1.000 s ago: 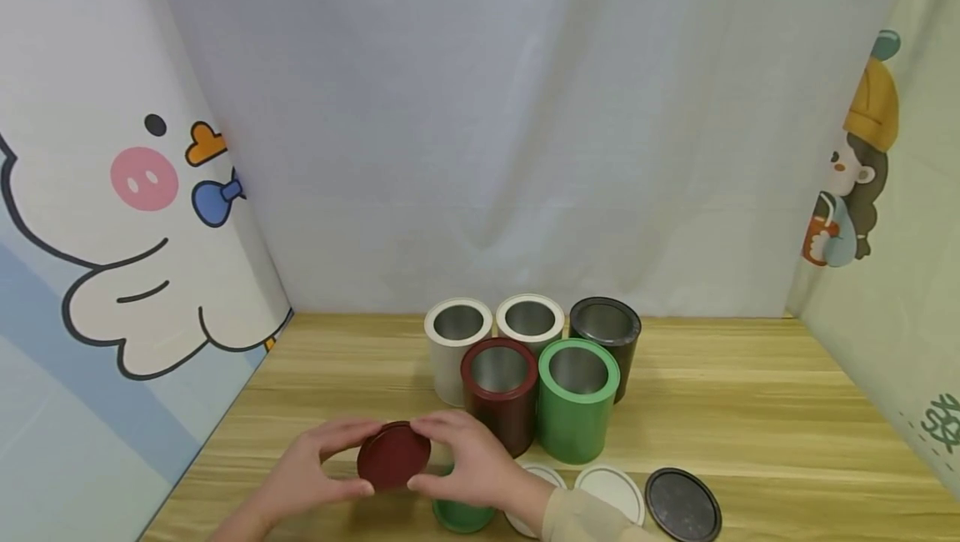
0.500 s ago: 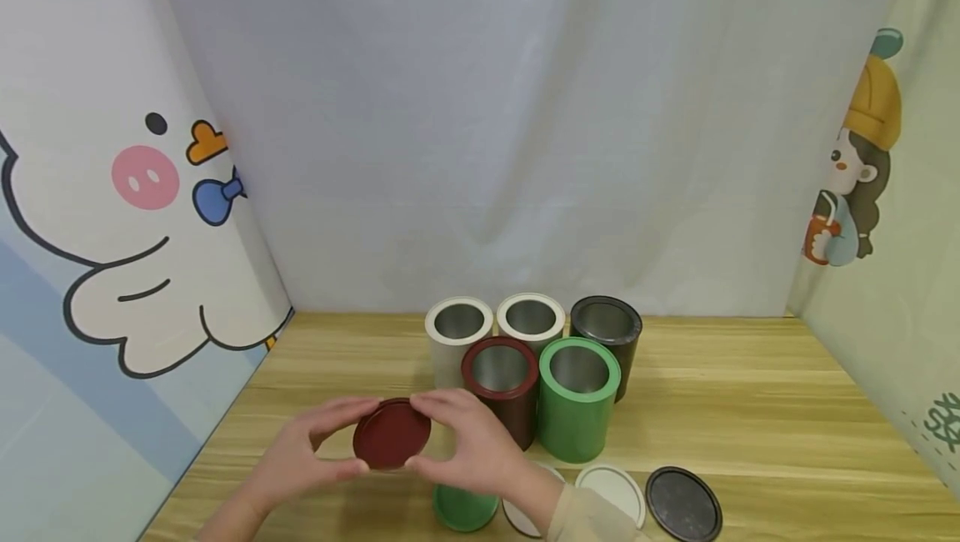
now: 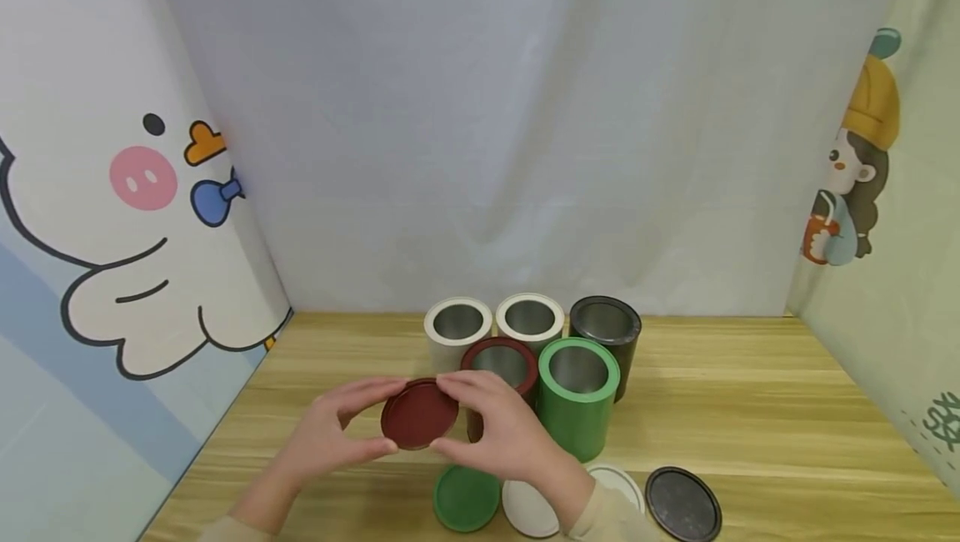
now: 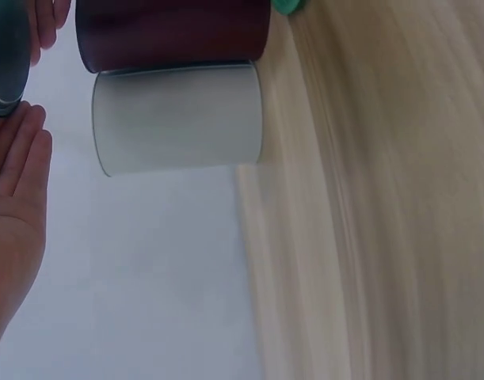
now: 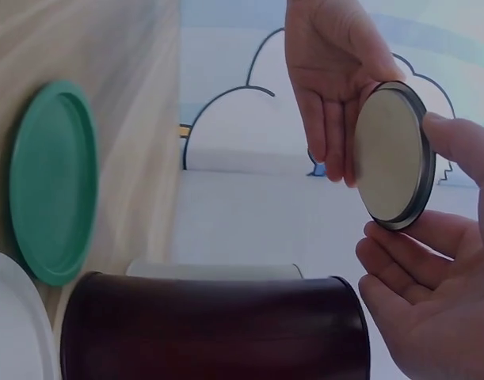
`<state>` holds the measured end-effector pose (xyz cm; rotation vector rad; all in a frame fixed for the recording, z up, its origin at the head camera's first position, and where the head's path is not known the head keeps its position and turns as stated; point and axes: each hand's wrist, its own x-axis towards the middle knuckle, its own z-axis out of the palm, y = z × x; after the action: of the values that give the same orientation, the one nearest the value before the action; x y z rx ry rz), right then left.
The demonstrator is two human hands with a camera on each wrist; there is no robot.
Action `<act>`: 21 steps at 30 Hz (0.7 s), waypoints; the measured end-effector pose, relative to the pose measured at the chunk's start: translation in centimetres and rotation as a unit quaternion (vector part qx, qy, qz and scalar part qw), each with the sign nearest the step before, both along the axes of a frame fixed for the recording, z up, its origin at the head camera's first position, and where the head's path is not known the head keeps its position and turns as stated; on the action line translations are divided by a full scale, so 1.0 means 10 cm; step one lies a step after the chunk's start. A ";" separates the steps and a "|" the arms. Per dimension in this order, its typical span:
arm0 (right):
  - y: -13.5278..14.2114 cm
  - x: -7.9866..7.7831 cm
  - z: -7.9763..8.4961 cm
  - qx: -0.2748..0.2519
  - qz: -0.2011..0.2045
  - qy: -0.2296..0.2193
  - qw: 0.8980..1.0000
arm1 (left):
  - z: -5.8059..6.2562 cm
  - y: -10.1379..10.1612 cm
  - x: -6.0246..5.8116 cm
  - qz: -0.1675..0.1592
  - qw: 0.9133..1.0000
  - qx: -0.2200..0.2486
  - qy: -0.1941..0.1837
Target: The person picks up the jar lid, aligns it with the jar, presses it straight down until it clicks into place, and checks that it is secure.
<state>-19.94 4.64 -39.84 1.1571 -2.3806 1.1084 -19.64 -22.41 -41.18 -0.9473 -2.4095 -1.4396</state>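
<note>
A dark red round lid (image 3: 418, 415) is held in the air between both hands, tilted with its red face toward the head camera. My left hand (image 3: 330, 434) pinches its left edge between thumb and fingers. On the opposite edge my right hand (image 3: 498, 429) pinches it likewise. The right wrist view shows the lid's metallic underside (image 5: 388, 154). Just behind the right hand stands the dark red can (image 3: 500, 343), uncovered and partly hidden by that hand. Beside it is a green can (image 3: 576, 421), also without a lid.
Two white cans (image 3: 442, 350) and a black can (image 3: 626, 358) stand in the back row. On the wooden table (image 3: 787, 409) in front lie a green lid (image 3: 467, 498), two white lids (image 3: 528, 509) partly under the right forearm, and a black lid (image 3: 682, 503).
Both hands have lifted the dark red lid and carried it forward, then rightward, closer to the dark red can. The green lid below has come fully into view.
</note>
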 end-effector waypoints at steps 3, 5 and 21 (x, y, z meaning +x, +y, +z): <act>0.06 -0.01 0.03 -0.008 -0.002 0.010 1.000 | 0.03 0.05 -0.04 -0.017 1.000 0.012 0.007; 0.09 -0.02 0.04 -0.012 -0.001 0.010 1.000 | 0.04 0.09 -0.07 -0.029 0.999 0.021 0.013; 0.34 -0.12 0.06 0.005 -0.011 0.022 1.000 | 0.08 0.36 -0.19 0.001 1.000 -0.014 0.024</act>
<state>-21.16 8.01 -39.26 1.1451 -2.3633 1.0542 -21.52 -18.82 -40.35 -0.9755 -2.4007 -1.3700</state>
